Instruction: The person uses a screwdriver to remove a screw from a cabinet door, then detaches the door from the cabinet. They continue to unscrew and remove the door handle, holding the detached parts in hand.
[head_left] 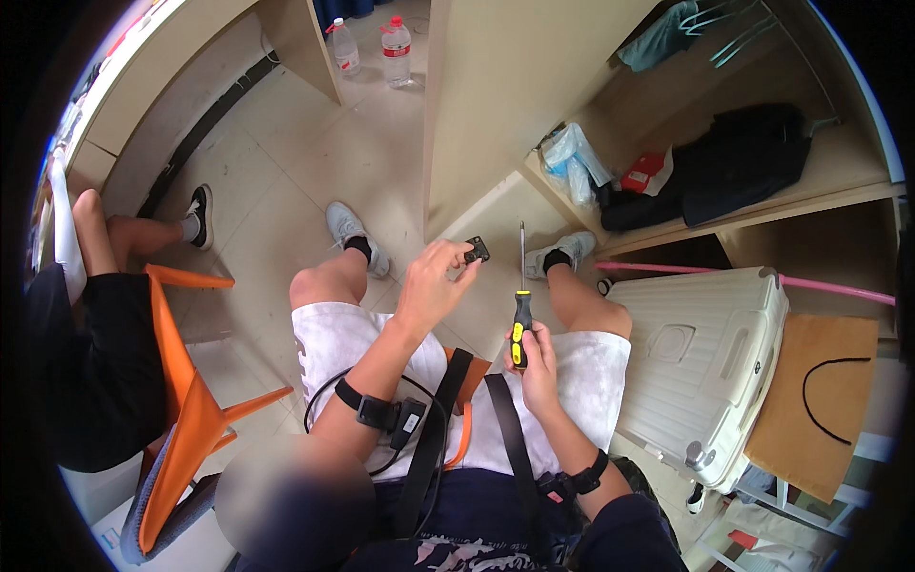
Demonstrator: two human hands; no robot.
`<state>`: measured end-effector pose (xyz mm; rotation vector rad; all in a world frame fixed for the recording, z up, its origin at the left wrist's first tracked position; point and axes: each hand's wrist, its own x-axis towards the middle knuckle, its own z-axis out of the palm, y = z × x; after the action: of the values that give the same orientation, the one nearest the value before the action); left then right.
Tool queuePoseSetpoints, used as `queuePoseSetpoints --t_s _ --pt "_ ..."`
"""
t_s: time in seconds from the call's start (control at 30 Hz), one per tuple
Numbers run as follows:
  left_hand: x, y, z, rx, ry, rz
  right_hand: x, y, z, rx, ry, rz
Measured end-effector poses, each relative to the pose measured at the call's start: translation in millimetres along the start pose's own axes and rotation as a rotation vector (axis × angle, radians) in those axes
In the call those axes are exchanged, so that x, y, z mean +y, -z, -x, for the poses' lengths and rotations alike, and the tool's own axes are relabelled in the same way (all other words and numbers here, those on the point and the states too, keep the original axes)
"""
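Held up over my lap, a screwdriver point(521, 319) with a black and yellow handle points its metal shaft away from me. My right hand point(539, 367) is wrapped round the handle. To its left, my left hand point(437, 284) pinches a small black part point(477, 251) with holes in it, perhaps a hinge or bracket, between the fingertips. The screwdriver's tip and the black part are apart.
An open wardrobe point(743, 214) with dark clothes point(724, 172) stands at the far right. A white suitcase point(701, 353) and a brown cardboard piece point(815, 405) are to my right. On the left, a person sits by an orange-legged chair point(181, 381). Two bottles point(396, 52) stand at the back.
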<state>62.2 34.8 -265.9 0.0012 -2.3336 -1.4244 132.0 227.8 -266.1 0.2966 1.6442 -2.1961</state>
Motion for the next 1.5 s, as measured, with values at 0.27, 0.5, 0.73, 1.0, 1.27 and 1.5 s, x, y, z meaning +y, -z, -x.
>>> queuePoseSetpoints --t_s 0.27,0.5,0.73,1.0,1.27,1.5 --pt "-6 -1 -2 0.052 -0.056 -0.047 -3 -1 -1 -0.016 -0.03 -0.039" --pt "-22 -10 -2 0.041 0.623 0.924 -4 -2 -1 -0.034 -0.075 0.008" --pt "-29 -10 -1 0.081 0.485 0.779 -3 -2 0 -0.058 -0.024 0.066" --pt "-31 -12 -2 0.069 0.315 0.781 4 -1 0 -0.074 0.052 0.164" --pt "-32 -12 0 0.029 0.296 0.663 2 -2 0 -0.064 0.061 0.199" --pt "-31 -10 0 -0.002 0.203 0.454 0 0 0 -0.022 0.055 0.21"
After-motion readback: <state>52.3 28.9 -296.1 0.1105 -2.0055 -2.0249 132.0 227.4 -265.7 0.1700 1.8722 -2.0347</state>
